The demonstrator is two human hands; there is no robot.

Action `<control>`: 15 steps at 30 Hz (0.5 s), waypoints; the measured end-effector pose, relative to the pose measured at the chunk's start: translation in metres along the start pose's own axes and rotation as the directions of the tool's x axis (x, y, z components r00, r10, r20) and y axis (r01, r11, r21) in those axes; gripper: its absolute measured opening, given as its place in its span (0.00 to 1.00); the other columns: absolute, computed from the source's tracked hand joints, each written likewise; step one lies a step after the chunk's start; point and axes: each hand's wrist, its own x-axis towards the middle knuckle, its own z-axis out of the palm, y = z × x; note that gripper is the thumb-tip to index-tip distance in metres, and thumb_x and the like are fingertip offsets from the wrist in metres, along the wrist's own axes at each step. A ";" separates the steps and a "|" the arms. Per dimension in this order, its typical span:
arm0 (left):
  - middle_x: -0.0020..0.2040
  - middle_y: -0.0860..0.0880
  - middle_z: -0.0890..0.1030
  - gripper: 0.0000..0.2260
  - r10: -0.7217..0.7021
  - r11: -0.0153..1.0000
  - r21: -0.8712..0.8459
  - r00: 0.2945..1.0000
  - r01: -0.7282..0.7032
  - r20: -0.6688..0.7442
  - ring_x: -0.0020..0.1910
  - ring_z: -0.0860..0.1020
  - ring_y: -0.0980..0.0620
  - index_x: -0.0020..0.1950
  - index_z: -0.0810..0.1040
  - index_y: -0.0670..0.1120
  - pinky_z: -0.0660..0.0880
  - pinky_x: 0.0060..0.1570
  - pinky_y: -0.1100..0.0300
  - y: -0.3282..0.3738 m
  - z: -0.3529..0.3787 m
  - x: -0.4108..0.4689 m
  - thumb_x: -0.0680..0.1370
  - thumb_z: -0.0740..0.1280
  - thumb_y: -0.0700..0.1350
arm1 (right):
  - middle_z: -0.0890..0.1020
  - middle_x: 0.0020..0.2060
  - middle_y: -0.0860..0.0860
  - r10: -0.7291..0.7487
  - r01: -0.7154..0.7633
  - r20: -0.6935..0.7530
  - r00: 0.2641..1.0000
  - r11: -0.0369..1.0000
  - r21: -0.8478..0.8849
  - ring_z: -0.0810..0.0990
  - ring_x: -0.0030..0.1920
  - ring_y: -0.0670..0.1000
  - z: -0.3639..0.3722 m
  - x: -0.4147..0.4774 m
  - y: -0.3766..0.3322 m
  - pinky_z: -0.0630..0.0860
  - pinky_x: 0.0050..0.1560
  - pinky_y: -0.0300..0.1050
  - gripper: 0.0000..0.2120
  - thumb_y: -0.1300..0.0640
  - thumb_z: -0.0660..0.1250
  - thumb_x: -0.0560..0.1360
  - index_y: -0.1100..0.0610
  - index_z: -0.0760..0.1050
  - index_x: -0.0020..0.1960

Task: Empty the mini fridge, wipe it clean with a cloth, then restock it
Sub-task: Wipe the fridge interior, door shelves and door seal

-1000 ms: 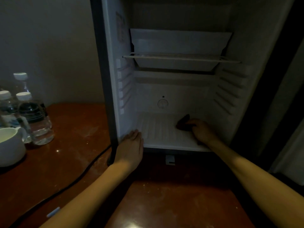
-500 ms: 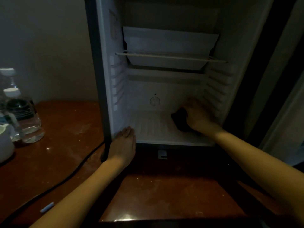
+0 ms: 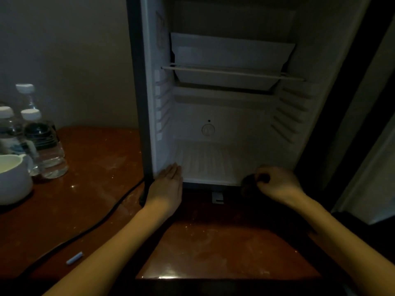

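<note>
While the fingers (image 3: pixel 266 175) of my right hand (image 3: pixel 277 185) were curled tight, they gripped a dark cloth (image 3: pixel 248 182), bunched so that only a small lump showed to the left of the knuckles. That cloth was at the front lip of the mini fridge (image 3: pixel 149 103), near its right corner, touching the edge of the ribbed floor (image 3: pixel 205 163); whether it pressed on the floor itself I could not tell.

My left hand (image 3: pixel 165 189) lay flat, fingers straight and together, holding nothing, its fingertips resting on the front left corner of the same floor, just beside the left wall.

Inside the cabinet I noted a round dial (image 3: pixel 207 130) on the back wall, a wire shelf (image 3: pixel 230 72) across the upper part, and a white tray (image 3: pixel 230 54) directly behind and above that shelf.

The fridge stood on a brown table (image 3: pixel 89 178), its surface smeared and dusty. A black cable (image 3: pixel 89 228) ran across the table from the fridge's left corner toward the near left edge. A small white stick (image 3: pixel 74 258) lay just beside the cable. Well apart to the left stood three capped water bottles (image 3: pixel 44 146), with a white mug (image 3: pixel 12 180) in front of them, touching or nearly so
</note>
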 end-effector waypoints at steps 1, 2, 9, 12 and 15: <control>0.78 0.46 0.57 0.21 0.015 1.000 -0.022 1.000 -0.016 -0.027 0.77 0.58 0.49 0.77 0.58 0.40 0.49 0.73 0.62 -0.002 -0.003 -0.005 0.85 0.50 0.44 | 0.83 0.52 0.52 0.002 -0.002 -0.028 1.000 1.000 0.002 0.80 0.54 0.56 -0.008 -0.006 -0.005 0.75 0.50 0.44 0.11 0.60 0.66 0.74 0.54 0.81 0.54; 0.75 0.44 0.64 0.19 0.053 0.998 -0.017 0.996 -0.054 -0.069 0.73 0.65 0.48 0.74 0.65 0.38 0.56 0.71 0.61 -0.003 -0.006 -0.011 0.84 0.53 0.43 | 0.82 0.55 0.53 -0.016 0.014 -0.110 0.994 1.000 -0.017 0.79 0.56 0.57 -0.012 -0.008 -0.006 0.74 0.52 0.45 0.13 0.59 0.66 0.73 0.54 0.81 0.56; 0.74 0.48 0.68 0.19 0.118 0.993 -0.007 0.989 -0.119 -0.091 0.73 0.66 0.52 0.73 0.69 0.43 0.68 0.66 0.60 -0.022 -0.019 -0.040 0.83 0.57 0.45 | 0.71 0.65 0.56 -0.219 0.243 0.163 0.962 0.959 -0.148 0.69 0.64 0.60 0.011 0.007 0.014 0.65 0.57 0.42 0.20 0.49 0.68 0.73 0.57 0.75 0.62; 0.76 0.50 0.62 0.20 0.161 0.986 -0.029 0.985 -0.163 -0.066 0.75 0.60 0.55 0.76 0.64 0.45 0.60 0.70 0.63 -0.031 -0.024 -0.041 0.83 0.55 0.47 | 0.75 0.53 0.53 -0.295 0.292 0.028 0.955 0.954 0.070 0.70 0.55 0.51 0.023 0.013 0.017 0.61 0.51 0.37 0.21 0.43 0.65 0.65 0.58 0.79 0.48; 0.75 0.49 0.65 0.20 0.168 0.983 -0.061 0.982 -0.173 -0.088 0.74 0.63 0.54 0.75 0.66 0.44 0.60 0.70 0.64 -0.036 -0.023 -0.039 0.83 0.57 0.46 | 0.72 0.51 0.47 -0.413 0.406 0.077 0.907 0.909 0.089 0.72 0.53 0.55 0.038 0.024 -0.003 0.69 0.54 0.48 0.10 0.41 0.65 0.65 0.39 0.71 0.46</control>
